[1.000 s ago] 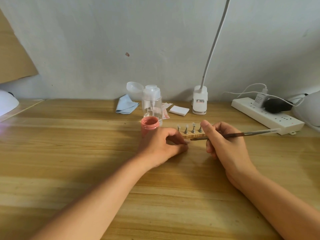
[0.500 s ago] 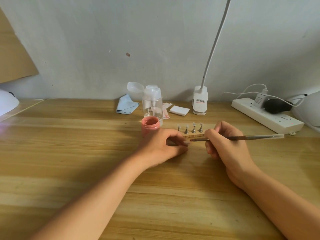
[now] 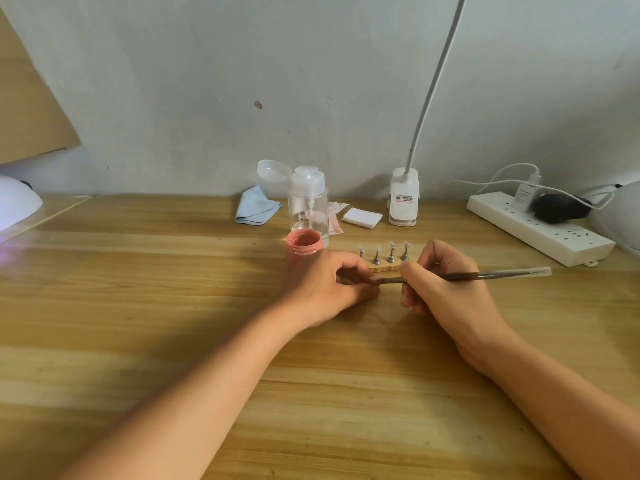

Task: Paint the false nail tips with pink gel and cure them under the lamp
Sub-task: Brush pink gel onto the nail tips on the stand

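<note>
My left hand (image 3: 325, 287) rests on the wooden table (image 3: 173, 306), its fingers curled and pinching a small pale nail tip (image 3: 373, 279) that is mostly hidden. My right hand (image 3: 446, 289) grips a thin brush (image 3: 502, 274) like a pen, and the brush's tip touches that nail tip. Just behind both hands lies a wooden holder (image 3: 382, 268) with several nail tips on metal stands (image 3: 391, 252). The open jar of pink gel (image 3: 303, 244) stands right behind my left hand. At the far left edge a white curing lamp (image 3: 15, 204) casts a purple glow.
Along the wall are a clear pump bottle (image 3: 309, 206), a blue cloth (image 3: 256, 209), white pads (image 3: 362, 217) and a clip lamp base (image 3: 403, 200) with a gooseneck. A power strip (image 3: 540, 228) with plugs lies at the right, beside a white object (image 3: 620, 216).
My right hand has shifted slightly, and the brush now lies flatter with its tip moved left onto the nail tip in my left hand. The left hand has stayed in place.
</note>
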Motion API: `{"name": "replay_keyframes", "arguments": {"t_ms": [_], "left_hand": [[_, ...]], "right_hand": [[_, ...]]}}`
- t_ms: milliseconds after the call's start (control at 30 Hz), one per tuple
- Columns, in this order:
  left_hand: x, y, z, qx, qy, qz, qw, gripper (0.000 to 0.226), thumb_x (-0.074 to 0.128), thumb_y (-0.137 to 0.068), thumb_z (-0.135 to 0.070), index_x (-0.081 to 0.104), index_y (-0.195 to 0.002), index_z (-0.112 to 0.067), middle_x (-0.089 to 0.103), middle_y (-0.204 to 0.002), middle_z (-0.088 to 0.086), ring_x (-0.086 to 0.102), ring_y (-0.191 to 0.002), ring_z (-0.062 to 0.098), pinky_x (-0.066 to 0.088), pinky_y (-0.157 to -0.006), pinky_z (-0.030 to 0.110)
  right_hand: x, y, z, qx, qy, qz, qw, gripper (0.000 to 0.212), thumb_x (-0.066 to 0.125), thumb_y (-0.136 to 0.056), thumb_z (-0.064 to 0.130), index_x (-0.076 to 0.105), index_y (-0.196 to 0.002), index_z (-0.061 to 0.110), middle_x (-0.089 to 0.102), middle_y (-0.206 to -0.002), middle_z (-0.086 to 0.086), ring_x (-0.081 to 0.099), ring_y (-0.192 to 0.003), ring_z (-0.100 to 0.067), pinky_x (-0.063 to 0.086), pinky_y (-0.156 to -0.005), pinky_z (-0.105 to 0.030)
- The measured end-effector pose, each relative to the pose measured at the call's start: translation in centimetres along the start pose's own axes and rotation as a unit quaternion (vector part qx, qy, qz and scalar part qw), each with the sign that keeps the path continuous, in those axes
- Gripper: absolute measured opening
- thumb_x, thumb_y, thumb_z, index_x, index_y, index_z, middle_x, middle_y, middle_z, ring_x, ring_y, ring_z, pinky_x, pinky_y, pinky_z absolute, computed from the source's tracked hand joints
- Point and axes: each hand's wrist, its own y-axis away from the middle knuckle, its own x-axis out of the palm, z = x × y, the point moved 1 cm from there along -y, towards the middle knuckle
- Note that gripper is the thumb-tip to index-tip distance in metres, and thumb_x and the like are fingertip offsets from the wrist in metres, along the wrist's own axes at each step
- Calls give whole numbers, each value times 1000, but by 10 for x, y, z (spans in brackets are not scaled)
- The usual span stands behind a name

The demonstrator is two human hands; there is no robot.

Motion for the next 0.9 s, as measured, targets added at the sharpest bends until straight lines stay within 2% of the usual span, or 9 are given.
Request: {"name": "replay_keyframes", "arguments": {"t_ms": [367, 500, 567, 667, 900], "left_hand": [[1, 1, 1, 1, -3, -9, 1000, 19, 81, -79, -30, 68, -72, -42, 65, -69, -26, 49, -53, -14, 30, -51, 5], [2, 2, 0, 11, -1, -1, 1000, 18, 79, -81, -32, 67, -73, -43, 66, -71, -28, 49, -53, -15, 29, -50, 5], [2, 2, -1, 15, -5, -5, 1000, 16, 79, -82, -33, 67, -75, -42, 66, -72, -28, 49, -54, -15, 29, -52, 7], [1, 3, -2, 26, -28, -16, 999, 14, 78, -82, -34, 67, -77, -41, 66, -76, -25, 49, -59, -15, 31, -58, 15], [1, 5, -4, 30, -65, -41, 997, 12, 77, -82, -32, 68, -82, -40, 64, -79, -23, 49, -60, -12, 34, -61, 20]], "right_hand": [[-2, -2, -4, 7, 49, -43, 998, 17, 61, -86, 11, 49, -75, 7, 65, -53, -9, 49, -45, -12, 38, -41, -22], [-4, -2, -5, 15, 31, -68, 997, 16, 60, -86, 8, 48, -79, 0, 62, -50, -6, 45, -44, -11, 34, -39, -20], [-5, -2, -3, 15, -3, -77, 997, 13, 57, -86, 3, 47, -77, 2, 58, -48, -5, 42, -41, -10, 32, -39, -19], [-6, 0, -1, 16, -43, -62, 997, 14, 56, -88, 1, 48, -77, 4, 57, -48, -6, 40, -40, -9, 32, -39, -17], [-2, 1, -1, -4, -19, -12, 1000, 21, 60, -92, 7, 47, -79, -2, 63, -53, -10, 43, -44, -13, 35, -42, -18]]}}
